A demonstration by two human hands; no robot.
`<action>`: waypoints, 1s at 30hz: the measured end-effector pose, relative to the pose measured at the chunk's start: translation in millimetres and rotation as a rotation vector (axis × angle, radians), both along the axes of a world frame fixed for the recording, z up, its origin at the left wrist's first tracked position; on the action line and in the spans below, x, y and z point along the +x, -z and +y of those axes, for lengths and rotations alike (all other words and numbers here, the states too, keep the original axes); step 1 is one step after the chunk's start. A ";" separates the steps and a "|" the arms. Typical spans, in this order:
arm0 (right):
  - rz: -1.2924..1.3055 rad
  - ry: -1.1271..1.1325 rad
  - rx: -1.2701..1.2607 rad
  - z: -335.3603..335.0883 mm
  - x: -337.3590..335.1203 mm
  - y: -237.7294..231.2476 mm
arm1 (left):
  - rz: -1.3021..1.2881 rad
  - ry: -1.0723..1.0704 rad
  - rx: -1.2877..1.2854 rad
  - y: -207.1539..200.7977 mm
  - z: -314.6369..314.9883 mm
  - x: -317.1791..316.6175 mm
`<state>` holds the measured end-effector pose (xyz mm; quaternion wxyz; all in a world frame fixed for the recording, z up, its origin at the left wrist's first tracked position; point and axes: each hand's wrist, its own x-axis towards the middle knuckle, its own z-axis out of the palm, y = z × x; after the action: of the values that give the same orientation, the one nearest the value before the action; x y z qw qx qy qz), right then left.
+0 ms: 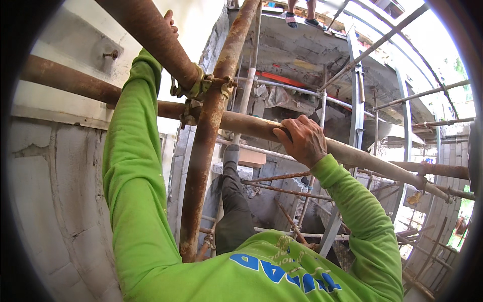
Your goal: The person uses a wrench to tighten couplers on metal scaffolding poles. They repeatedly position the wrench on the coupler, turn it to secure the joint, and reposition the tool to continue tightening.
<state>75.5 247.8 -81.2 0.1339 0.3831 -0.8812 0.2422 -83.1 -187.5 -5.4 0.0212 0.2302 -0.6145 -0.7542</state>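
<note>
My right hand (pixel 303 141) is wrapped over a long scaffold pipe (pixel 252 125) that runs across in front of me, its thumb on the near-left side. My left arm, in a green sleeve, reaches up along the pale wall. The left hand (pixel 171 23) is mostly hidden behind a thick rusty pipe (pixel 146 38); only some fingers show past it, and I cannot make out whether they grip anything. A rusty upright pipe (pixel 204 166) stands between my arms. Metal clamps (pixel 200 86) join the pipes near it. My foot (pixel 231 153) is below the cross pipe.
A concrete block wall (pixel 65 186) rises close on the left, with a bolt (pixel 110 54) sticking out above it. More scaffold pipes and steel posts (pixel 357 90) crowd the right. Another person's feet (pixel 302 21) stand on the concrete ledge (pixel 297 45) above.
</note>
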 end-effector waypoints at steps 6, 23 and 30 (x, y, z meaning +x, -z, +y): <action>-0.010 -0.016 0.024 -0.3 -0.1 -3.5 | -0.071 0.042 0.153 -9.9 14.9 1.5; 0.042 -0.018 0.014 1.4 -0.6 0.8 | 0.432 0.118 0.343 -12.3 5.8 33.2; 0.016 0.007 0.038 -2.0 2.8 -5.4 | 0.849 0.038 0.136 -29.2 30.6 213.5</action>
<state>78.4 245.9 -75.9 0.1347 0.3843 -0.8859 0.2220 130.4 -156.9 23.7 0.2434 -0.1112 -0.5043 -0.8210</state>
